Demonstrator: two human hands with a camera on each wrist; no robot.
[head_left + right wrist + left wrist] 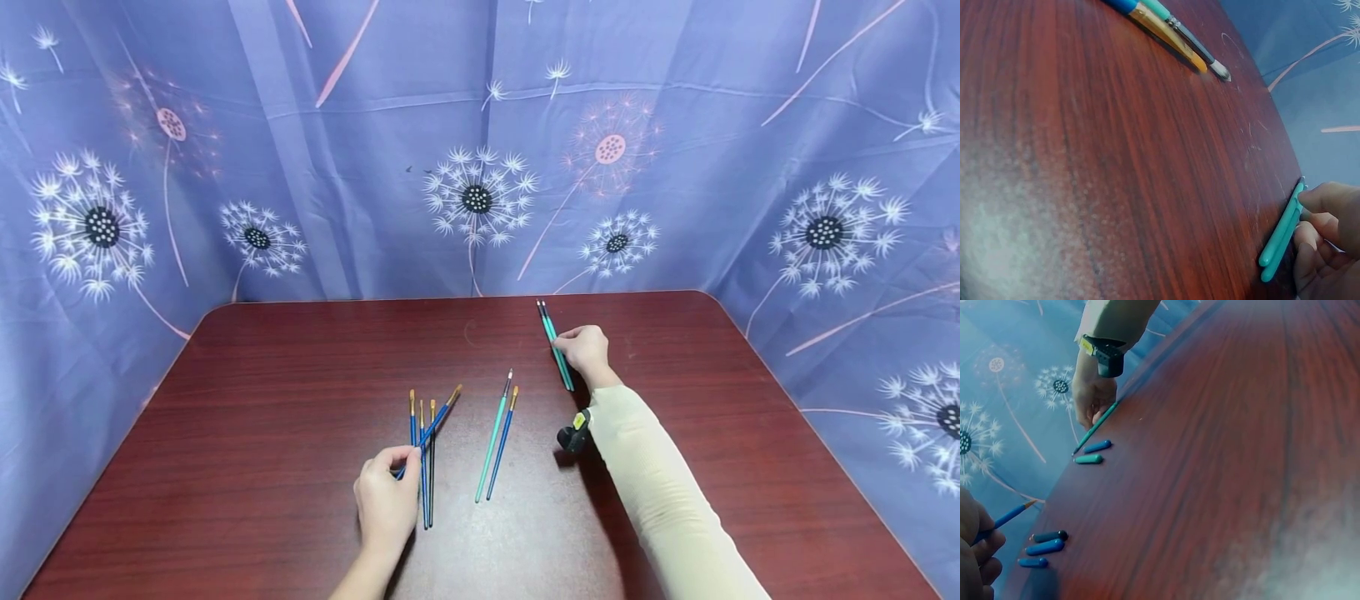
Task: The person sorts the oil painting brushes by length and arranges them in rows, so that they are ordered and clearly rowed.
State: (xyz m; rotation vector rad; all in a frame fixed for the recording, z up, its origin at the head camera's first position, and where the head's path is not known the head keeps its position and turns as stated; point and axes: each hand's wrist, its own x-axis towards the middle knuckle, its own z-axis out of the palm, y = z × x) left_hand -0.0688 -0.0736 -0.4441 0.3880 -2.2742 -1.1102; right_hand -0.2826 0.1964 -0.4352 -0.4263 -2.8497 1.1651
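Between thumb and fingers my left hand (pixel 387 500) pinches a blue paintbrush (pixel 441 417) with golden bristles, slanting up to the right. It crosses over two more blue brushes (pixel 412 412) and a black brush (pixel 432 475) lying on the table. Farther back on the right, my right hand (pixel 587 350) pinches a teal paintbrush (pixel 1284 247) at the table. A second teal brush (pixel 1275 237) lies right alongside it, both with dark ferrules and pale tips facing the far edge. The fingers partly cover this pair in the right wrist view.
Between the hands, a teal brush (pixel 492 442) and a blue brush (pixel 502 442) lie side by side. The reddish-brown table (pixel 262 467) ends against a blue dandelion-print curtain (pixel 375 192). A black wrist camera (pixel 573 435) hangs by the right sleeve (pixel 652 492).
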